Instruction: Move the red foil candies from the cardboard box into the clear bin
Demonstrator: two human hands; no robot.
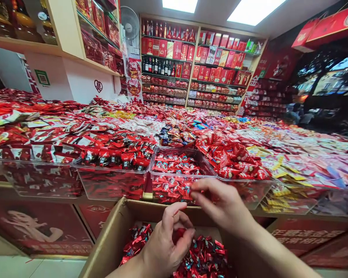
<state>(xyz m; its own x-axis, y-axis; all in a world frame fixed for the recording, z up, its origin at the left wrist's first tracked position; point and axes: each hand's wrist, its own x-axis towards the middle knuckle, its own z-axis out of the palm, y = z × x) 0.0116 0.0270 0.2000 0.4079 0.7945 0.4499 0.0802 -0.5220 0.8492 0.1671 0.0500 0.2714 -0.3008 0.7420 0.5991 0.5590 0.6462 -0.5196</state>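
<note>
My left hand (169, 241) is curled over the cardboard box, with a bit of red wrapper showing between its thumb and fingers. Beneath it, many small red wrapped candies (204, 255) lie in the box. My right hand (224, 202) is bent in a loose pinch in front of a clear plastic bin (182, 175). Whether anything small sits between its fingertips is hard to make out. Inside that bin are small red candies (176, 164) with bluish marks, lying lower than the heaps beside it. The cardboard box (107, 239) stands open just below the bin's front wall.
Left of the bin is a tub of dark-and-red packets (116, 156); to its right are larger red packets (234, 158) and yellow packets (287, 173). Heaped sweets cover the counter behind. Shelves (193, 65) of bottles and red boxes line the back wall. A fan (129, 23) hangs upper left.
</note>
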